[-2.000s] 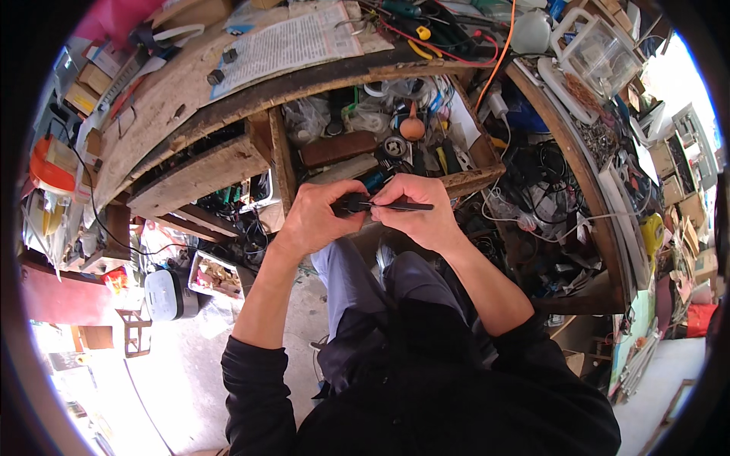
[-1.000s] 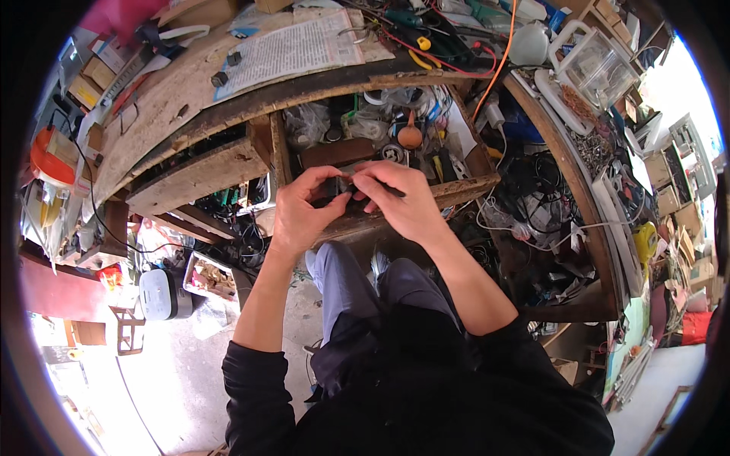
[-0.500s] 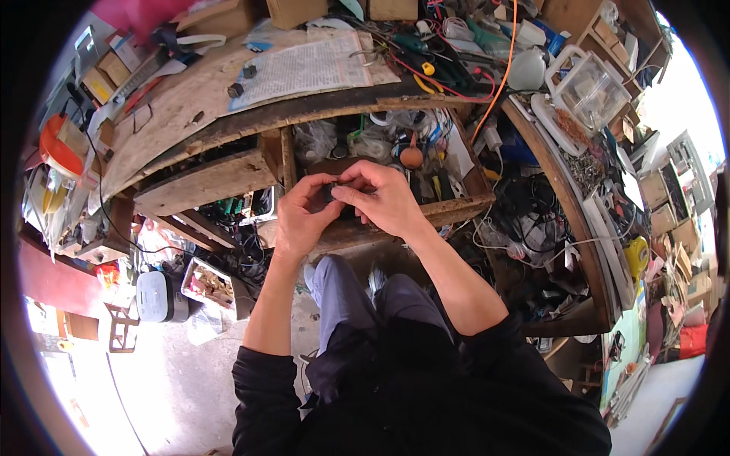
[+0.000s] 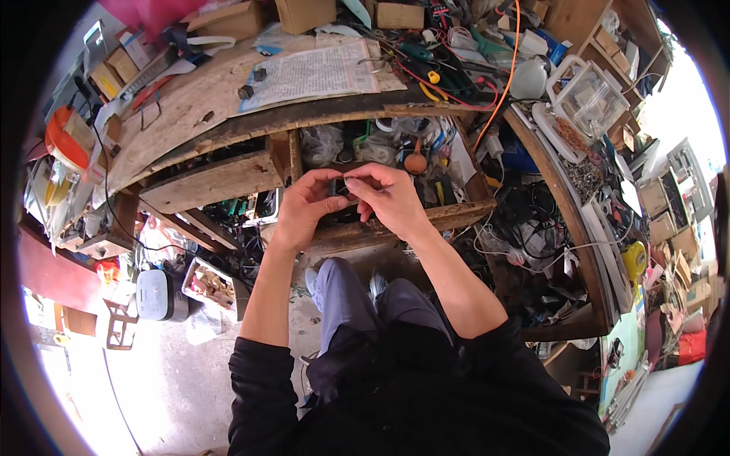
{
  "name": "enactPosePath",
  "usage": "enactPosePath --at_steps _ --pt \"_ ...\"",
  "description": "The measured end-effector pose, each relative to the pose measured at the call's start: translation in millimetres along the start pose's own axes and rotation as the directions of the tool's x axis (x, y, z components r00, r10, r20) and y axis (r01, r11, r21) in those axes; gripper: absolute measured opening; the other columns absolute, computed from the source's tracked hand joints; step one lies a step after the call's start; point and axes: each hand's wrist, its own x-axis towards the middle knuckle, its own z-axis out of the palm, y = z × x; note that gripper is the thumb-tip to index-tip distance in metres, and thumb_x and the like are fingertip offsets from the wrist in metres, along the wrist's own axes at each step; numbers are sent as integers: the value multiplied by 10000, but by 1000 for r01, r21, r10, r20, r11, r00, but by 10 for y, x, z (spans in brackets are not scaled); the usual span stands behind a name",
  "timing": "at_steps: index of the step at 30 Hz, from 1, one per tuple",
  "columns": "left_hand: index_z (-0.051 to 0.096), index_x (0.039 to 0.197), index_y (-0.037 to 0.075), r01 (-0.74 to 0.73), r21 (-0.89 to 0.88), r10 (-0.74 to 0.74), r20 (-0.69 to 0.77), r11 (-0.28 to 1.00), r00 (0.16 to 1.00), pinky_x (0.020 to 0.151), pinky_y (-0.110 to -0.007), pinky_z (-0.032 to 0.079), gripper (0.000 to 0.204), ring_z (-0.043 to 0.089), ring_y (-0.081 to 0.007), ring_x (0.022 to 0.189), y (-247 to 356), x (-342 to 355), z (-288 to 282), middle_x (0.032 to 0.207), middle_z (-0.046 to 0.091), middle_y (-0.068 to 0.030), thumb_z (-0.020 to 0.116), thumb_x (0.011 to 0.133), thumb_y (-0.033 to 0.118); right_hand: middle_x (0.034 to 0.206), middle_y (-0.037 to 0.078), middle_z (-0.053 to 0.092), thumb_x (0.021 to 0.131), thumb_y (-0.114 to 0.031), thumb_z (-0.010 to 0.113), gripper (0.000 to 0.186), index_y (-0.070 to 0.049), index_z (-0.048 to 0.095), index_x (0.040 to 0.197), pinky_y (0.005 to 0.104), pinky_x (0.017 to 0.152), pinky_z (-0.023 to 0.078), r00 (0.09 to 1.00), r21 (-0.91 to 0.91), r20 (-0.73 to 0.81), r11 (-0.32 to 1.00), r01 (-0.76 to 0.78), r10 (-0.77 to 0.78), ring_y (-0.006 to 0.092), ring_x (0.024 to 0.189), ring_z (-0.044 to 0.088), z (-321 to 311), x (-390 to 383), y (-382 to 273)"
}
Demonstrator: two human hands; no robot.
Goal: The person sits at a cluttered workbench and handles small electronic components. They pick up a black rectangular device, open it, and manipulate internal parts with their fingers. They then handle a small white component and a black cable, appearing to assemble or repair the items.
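Small dark piece [image 4: 341,186], shape mostly hidden: pinched in left hand [image 4: 303,211], over open worn-wood drawer [image 4: 449,216], toward front left corner, beneath brown wooden bench [image 4: 179,133]. Right hand [image 4: 389,201]: fingertips meeting piece, own grip impossible to tell. Best kept steady, low over drawer.

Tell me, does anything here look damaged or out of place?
Yes: the wooden bench's front edge looks ragged and worn, with darkened, chipped wood. Below it, the open drawer looks untidy, with plastic bags and tools jumbled together.
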Motion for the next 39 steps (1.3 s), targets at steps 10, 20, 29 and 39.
enactPosePath --at_steps 10,20,29,39 --pt "620 1307 35 26 -219 -9 80 975 997 1033 -322 501 467 585 -154 1193 5 -28 -98 1283 628 -57 698 869 -108 851 64 689 1031 -156 625 220 5 667 1175 244 526 518 998 144 17 988 57 -60 82 621 603 19 -57 -3" --pt "606 1306 3 9 -200 10 94 980 996 1074 -331 468 447 565 -181 1255 11 -25 -94 1322 640 -103 694 880 -97 899 109 711 1047 -158 580 230 3 671 1184 260 526 515 1000 299 12 954 -26 23 103 595 607 -30 -83 26" --pt "559 1336 -14 51 -274 -21 113 960 993 1043 -388 541 428 639 -245 1187 49 -34 -68 1330 631 -142 662 924 -65 904 126 711 1045 -170 579 242 -1 672 1190 268 521 499 997 387 18 919 -74 72 124 575 602 -68 -104 48" --pt "526 1336 6 -43 -208 42 -11 977 999 1045 -415 520 407 634 -303 1208 4 -13 -47 1371 602 -149 657 951 -27 887 129 705 1040 -177 591 243 -1 675 1187 261 500 485 999 436 0 899 -31 35 126 563 599 -155 -45 210"
